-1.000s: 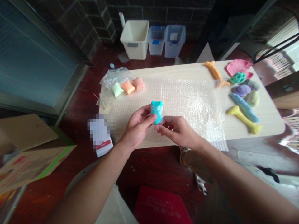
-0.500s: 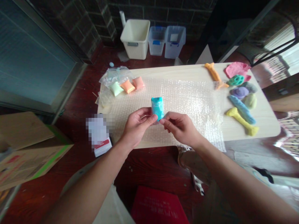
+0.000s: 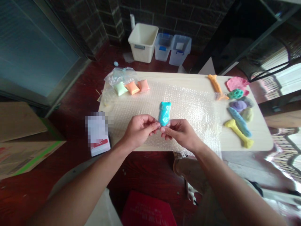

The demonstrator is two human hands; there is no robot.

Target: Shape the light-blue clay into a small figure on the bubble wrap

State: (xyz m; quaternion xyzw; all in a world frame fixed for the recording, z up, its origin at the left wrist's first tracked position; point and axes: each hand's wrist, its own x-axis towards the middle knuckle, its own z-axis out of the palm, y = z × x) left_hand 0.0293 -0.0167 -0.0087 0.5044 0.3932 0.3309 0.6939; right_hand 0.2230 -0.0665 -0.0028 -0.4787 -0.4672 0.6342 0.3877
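A home-like room is suggested by the red wooden floor [image 3: 77,100], the low table [image 3: 188,78] and storage tubs [image 3: 143,40] at upper centre.

1. bright window light enters from the right; the bubble wrap [image 3: 188,116] glares white.
2. the dark brick wall [image 3: 169,14] sits dim.
3. edges look stretched, the forearms softly blurred.

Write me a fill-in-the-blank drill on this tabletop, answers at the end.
The left hand and the right hand together hold ____ turquoise packet.
Between the pale green packet and the pink packet lies the ____ packet.
The clear sheet spread on the table is ____ wrap.
Right beside the yellow bone-shaped piece lies a long ____ piece.

Missing words: one; orange; bubble; blue.
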